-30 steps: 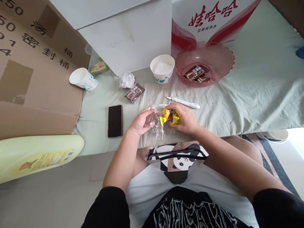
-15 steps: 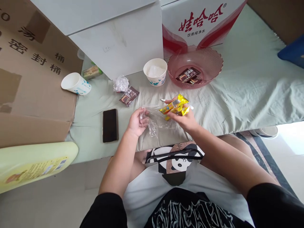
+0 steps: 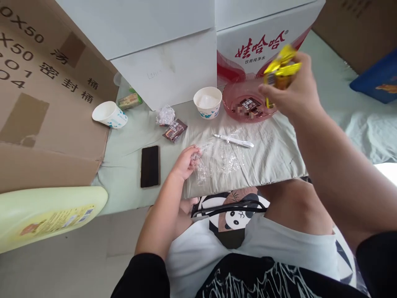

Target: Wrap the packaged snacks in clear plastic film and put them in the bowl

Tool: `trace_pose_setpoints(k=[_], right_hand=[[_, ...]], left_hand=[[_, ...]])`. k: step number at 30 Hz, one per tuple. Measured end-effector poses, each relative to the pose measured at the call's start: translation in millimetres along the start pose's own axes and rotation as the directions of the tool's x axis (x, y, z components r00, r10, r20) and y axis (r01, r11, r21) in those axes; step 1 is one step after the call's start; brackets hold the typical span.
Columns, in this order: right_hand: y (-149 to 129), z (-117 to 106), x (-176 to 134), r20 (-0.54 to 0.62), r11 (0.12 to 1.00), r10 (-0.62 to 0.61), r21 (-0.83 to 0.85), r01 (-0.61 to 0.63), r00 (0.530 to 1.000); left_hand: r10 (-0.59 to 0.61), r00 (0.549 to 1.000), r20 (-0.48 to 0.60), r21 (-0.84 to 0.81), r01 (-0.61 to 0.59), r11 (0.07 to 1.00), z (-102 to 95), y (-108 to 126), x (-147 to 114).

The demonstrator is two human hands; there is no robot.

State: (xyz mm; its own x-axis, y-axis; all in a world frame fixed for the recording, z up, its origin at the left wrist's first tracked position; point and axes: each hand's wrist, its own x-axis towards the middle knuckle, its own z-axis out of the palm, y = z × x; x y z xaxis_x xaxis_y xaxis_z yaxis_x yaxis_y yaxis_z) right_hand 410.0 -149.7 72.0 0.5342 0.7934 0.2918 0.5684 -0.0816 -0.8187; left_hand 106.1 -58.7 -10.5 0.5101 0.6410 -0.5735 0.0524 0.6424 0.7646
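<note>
My right hand (image 3: 299, 89) grips several yellow snack packets (image 3: 281, 70), raised over the right side of a pink ribbed bowl (image 3: 229, 103). Brown cocoa snack packets (image 3: 249, 104) lie in the bowl. Down on the cloth, my left hand (image 3: 187, 161) is closed on a clear plastic wrapper (image 3: 214, 161) that spreads crumpled to the right. Across the wrapper's far edge rests a white pen-like tool (image 3: 234, 140) with a thin tip. Two things sit beyond my left hand: a brown cocoa packet (image 3: 175, 130) and a crumpled ball of clear wrap (image 3: 165, 115).
A paper cup (image 3: 207, 103) with whitish contents stands left of the bowl; another cup (image 3: 110, 114) lies tilted by the cardboard box (image 3: 68, 136). A phone (image 3: 150, 166) lies at left. White boxes (image 3: 173, 66) line the back. A yellow-green jug (image 3: 52, 215) is at lower left.
My right hand has lifted the yellow packets away from the clear wrapper, up and to the right, toward the bowl. The white tool is now uncovered. My left hand still holds the wrapper.
</note>
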Motion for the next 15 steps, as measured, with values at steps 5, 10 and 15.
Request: trace_pose_setpoints(k=[5, 10, 15], right_hand=[[-13, 19, -40, -0.064, 0.953, -0.276, -0.15, 0.264, 0.959], [32, 76, -128, 0.554, 0.876, -0.382, -0.039, 0.481, 0.74], [45, 95, -154, 0.656, 0.851, -0.226, -0.227, 0.474, 0.72]], left_hand=[[0.021, 0.998, 0.056, 0.09, -0.026, 0.996, -3.4, 4, -6], [0.108, 0.994, 0.017, 0.256, -0.108, 0.961, -14.7, 6, -2], [0.746, 0.539, -0.39, 0.587, -0.479, 0.653, -47.6, 3, 5]])
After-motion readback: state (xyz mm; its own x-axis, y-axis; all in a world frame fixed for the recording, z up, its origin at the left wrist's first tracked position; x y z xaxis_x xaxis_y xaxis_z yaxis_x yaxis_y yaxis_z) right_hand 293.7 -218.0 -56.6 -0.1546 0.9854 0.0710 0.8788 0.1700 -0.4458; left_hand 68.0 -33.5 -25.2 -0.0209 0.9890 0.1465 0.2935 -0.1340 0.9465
